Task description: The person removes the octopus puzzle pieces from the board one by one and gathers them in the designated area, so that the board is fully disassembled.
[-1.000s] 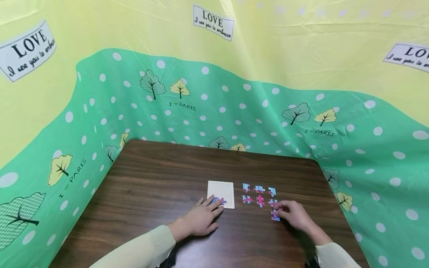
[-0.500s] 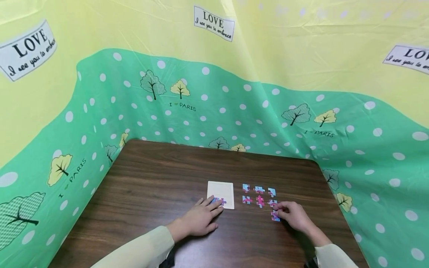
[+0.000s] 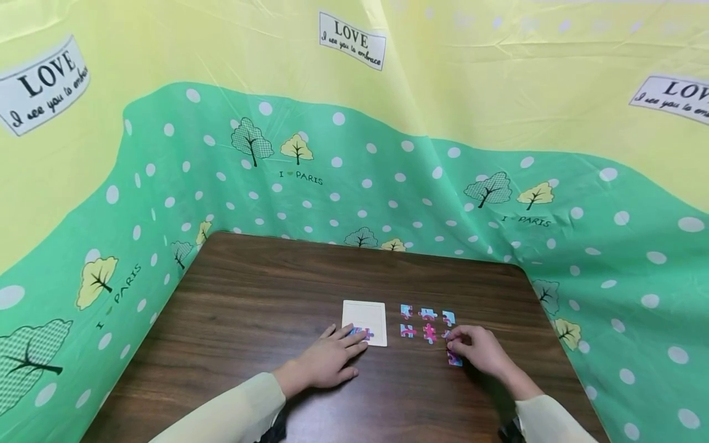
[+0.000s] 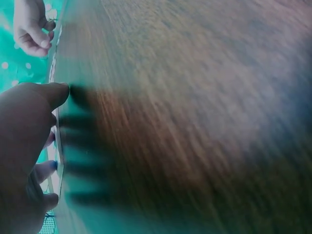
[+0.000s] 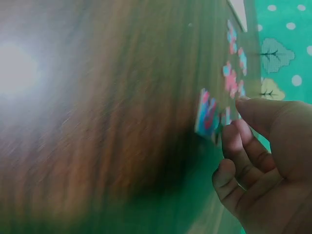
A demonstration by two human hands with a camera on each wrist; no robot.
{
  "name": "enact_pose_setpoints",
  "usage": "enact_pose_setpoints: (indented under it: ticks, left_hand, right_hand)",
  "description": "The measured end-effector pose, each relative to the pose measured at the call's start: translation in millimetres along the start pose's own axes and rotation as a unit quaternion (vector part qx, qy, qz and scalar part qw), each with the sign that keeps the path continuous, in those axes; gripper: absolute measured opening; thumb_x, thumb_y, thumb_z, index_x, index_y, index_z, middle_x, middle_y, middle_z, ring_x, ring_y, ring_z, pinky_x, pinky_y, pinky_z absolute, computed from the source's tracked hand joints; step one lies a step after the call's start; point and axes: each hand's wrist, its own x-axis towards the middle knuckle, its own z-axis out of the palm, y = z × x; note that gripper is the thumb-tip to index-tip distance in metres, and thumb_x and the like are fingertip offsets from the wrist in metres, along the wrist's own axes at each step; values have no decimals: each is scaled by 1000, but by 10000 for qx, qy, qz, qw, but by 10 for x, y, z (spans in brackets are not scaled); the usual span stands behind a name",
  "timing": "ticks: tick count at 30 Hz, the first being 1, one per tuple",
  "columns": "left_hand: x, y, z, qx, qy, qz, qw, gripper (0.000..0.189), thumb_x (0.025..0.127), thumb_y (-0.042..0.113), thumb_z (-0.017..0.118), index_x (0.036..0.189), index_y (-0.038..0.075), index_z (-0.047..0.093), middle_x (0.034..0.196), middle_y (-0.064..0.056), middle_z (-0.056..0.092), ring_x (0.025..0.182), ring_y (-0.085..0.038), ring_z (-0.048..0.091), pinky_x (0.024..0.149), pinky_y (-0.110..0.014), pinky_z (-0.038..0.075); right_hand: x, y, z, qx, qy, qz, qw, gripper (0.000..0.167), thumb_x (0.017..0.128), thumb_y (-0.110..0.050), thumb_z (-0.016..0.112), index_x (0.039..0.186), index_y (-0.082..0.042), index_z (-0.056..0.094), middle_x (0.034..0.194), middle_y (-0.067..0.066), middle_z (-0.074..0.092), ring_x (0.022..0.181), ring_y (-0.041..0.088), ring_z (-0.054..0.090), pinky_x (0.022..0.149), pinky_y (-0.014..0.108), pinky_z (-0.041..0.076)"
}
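My left hand lies with spread fingers over the lower left corner of a white square puzzle tray. Its fingertips rest on a few puzzle pieces laid along the tray's bottom edge, partly covering them. To the right, my right hand reaches thumb and forefinger to a blue and pink puzzle piece, mostly hidden by the fingers. In the right wrist view a gap shows between thumb and fingertips. Just below, another piece lies on the table beside the fingers.
Loose puzzle pieces lie in rows right of the tray, among them a pink one and blue-pink ones. The dark wooden table is bounded behind by a green and yellow curtain.
My right hand has shifted slightly left and up, covering more of the piece at its fingertips. The left hand stays on the tray.
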Motion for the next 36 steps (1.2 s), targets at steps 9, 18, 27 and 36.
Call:
enact_pose_setpoints:
  ticks: [9,18,27,36]
  left_hand:
    - [-38,-45,43,62,362,-13,9993,62,101,51,56,154,21,50,163,-2,41,151,-33,37,118,-60,33]
    - [-87,-102,42,199,315,-81,9993,62,101,53,54,153,20,51,163,1,42,149,-30,40,118,-58,34]
    - [-114,-102,-12,195,252,-95,9994,61,100,51,57,151,18,53,163,-3,42,148,-30,42,116,-58,37]
    - [-129,-73,-54,178,83,-173,9997,61,101,50,58,153,19,51,164,-1,40,148,-30,41,115,-57,40]
  right_hand:
    - [283,-374,157,266,-153,-333,9990,8,93,-14,76,101,-13,77,86,-5,70,74,11,60,65,25,50]
    - [572,-859,413,180,-397,-820,9957,10,90,-13,79,100,-11,77,85,-6,69,75,10,61,65,26,51]
    - [727,-1140,681,-157,-640,-1352,9886,12,89,-14,80,100,-14,76,85,-8,67,76,7,59,70,27,52]
    - [758,-1264,846,-220,-905,-1442,9852,19,85,-15,82,102,-11,75,90,-3,69,82,11,60,76,34,53]
